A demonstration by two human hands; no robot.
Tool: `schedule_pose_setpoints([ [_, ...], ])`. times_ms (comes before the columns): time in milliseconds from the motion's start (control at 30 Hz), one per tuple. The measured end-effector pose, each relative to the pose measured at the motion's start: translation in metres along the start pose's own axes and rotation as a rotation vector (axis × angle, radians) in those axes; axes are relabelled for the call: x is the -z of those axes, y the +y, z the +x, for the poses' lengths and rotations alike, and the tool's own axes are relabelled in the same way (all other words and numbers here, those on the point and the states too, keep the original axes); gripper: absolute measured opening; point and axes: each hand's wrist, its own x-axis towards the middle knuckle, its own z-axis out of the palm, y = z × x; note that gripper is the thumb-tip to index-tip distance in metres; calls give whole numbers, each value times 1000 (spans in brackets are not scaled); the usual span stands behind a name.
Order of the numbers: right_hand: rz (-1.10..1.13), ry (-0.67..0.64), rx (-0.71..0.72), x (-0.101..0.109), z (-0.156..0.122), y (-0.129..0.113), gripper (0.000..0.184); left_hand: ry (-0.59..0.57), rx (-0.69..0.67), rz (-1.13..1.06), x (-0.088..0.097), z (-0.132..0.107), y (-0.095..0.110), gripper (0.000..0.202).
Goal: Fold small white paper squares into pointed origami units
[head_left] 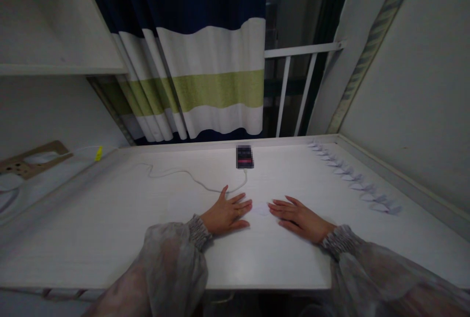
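Observation:
A small pale piece of paper point(261, 208) lies flat on the white table point(268, 263), between my two hands. On its left, my left hand point(232, 213) rests palm down with fingers spread, the fingertips at the paper's edge. From the right, my right hand point(299, 218) also lies palm down, fingers stretched out, with its index fingertip near the paper's other edge. Neither hand grips anything. The paper's exact outline is hard to make out against the tabletop.
Several folded paper figures point(352, 177) stand in a row along the right side. At the back sits a blurred dark device point(244, 157) with a white cable point(187, 172) running left. A power strip point(22, 165) is at far left; a striped curtain point(216, 53) hangs behind.

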Motion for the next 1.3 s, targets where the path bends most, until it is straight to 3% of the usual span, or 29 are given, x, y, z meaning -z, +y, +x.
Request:
schedule_pose_setpoints([
  [167,-18,-27,-8,2,0,-1,40,31,-35,77,3,-2,-3,49],
  [333,-30,23,12,0,1,-1,39,98,-122,173,-3,15,6,39],
  [467,-84,87,43,-1,3,-5,35,176,-35,110,-15,27,23,40],
  [733,-204,44,169,9,28,-20,25,86,20,27,-22,24,36,62],
  [1033,-15,-20,113,-2,23,-9,50,58,32,-11,-21,27,38,68],
  [1300,55,-83,65,0,22,-4,53,57,61,-10,-21,26,40,65],
])
